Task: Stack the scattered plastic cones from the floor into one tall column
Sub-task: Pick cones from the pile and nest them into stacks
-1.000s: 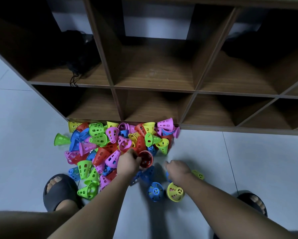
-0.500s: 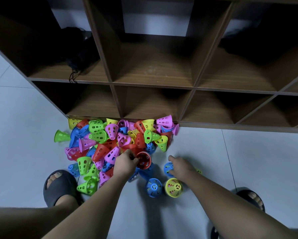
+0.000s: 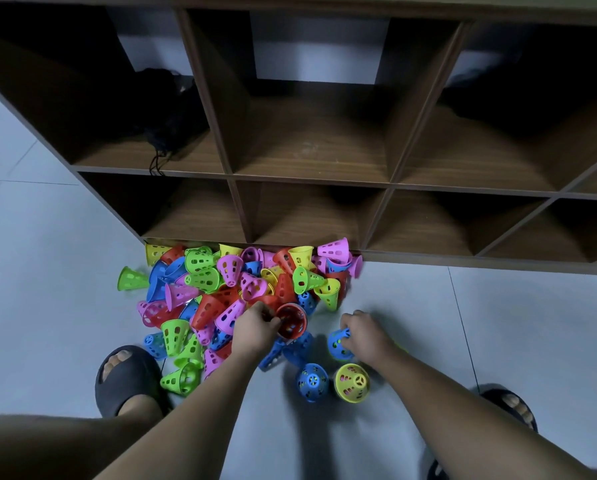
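A heap of perforated plastic cones (image 3: 228,292) in green, pink, red, blue and yellow lies on the floor against the shelf's base. My left hand (image 3: 254,329) grips a red cone (image 3: 292,322) at the heap's near edge, its open mouth turned toward me. My right hand (image 3: 364,332) grips a blue cone (image 3: 338,344) just above the floor to the right. A blue cone (image 3: 311,381) and a yellow cone (image 3: 352,382) stand upright side by side in front of my hands.
A dark wooden cubby shelf (image 3: 311,183) rises directly behind the heap. My feet in black slippers stand at the left (image 3: 127,379) and right (image 3: 508,407). A lone green cone (image 3: 131,279) lies left of the heap. Grey tiled floor (image 3: 515,334) spreads right.
My right hand has moved up from beside the yellow cone and taken hold of a blue cone. My left hand keeps its hold on the red cone, lifted slightly.
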`<state>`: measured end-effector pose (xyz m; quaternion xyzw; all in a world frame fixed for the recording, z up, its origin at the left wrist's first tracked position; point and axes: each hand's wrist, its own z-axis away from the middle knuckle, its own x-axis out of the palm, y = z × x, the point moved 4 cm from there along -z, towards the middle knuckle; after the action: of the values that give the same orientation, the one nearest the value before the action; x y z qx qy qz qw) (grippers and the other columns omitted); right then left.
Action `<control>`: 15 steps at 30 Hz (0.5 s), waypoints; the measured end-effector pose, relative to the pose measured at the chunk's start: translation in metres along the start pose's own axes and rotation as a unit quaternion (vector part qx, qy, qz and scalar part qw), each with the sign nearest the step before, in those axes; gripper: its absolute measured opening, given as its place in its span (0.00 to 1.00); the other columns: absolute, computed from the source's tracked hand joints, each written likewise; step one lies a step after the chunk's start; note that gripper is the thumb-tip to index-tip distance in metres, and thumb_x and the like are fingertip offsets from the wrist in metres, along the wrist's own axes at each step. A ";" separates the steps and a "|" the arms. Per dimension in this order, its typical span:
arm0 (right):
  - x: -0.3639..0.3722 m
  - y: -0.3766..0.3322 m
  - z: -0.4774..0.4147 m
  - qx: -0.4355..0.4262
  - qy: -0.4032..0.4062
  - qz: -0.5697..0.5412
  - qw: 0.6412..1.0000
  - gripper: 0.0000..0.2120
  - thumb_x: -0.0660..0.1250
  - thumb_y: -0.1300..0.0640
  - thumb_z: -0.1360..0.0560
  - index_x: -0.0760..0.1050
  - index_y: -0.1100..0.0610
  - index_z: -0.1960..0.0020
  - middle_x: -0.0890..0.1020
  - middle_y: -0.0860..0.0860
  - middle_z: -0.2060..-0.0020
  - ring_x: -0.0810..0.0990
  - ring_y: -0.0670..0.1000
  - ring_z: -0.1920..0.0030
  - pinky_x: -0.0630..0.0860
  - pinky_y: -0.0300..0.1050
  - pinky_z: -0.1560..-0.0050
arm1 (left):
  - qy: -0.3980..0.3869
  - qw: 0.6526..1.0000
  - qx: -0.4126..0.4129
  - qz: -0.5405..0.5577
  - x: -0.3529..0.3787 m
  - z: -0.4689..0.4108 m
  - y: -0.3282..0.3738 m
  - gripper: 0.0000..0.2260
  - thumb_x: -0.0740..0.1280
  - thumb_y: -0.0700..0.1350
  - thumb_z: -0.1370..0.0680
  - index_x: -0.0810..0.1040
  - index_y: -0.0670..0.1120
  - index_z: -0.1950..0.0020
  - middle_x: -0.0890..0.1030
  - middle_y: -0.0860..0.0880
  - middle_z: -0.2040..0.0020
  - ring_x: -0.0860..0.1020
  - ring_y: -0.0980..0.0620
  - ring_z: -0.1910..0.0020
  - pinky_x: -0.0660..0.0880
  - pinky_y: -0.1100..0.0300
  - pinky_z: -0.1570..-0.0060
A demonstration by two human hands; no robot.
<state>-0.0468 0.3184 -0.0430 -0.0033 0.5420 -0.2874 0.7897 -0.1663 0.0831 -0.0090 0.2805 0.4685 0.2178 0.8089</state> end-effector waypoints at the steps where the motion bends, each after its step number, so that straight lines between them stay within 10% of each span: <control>1: -0.007 -0.001 0.001 -0.002 0.010 -0.014 1.000 0.10 0.72 0.56 0.28 0.80 0.55 0.47 0.79 0.54 0.52 0.80 0.57 0.53 0.76 0.47 0.54 | 0.001 1.000 -0.002 0.011 -0.001 0.001 0.003 0.04 0.71 0.46 0.21 0.77 0.52 0.53 0.84 0.52 0.54 0.83 0.51 0.55 0.84 0.47 0.53; 15: -0.120 0.046 0.075 0.054 0.069 -0.058 0.994 0.10 0.75 0.56 0.35 0.82 0.54 0.54 0.84 0.53 0.59 0.82 0.55 0.57 0.79 0.45 0.57 | -0.057 0.988 -0.010 0.144 0.046 0.049 0.069 0.03 0.72 0.41 0.20 0.82 0.46 0.54 0.86 0.48 0.60 0.85 0.50 0.59 0.84 0.51 0.54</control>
<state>0.0082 0.3887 0.0762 0.0282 0.5780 -0.3613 0.7311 -0.1084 0.1507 0.0273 0.3487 0.3738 0.3202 0.7976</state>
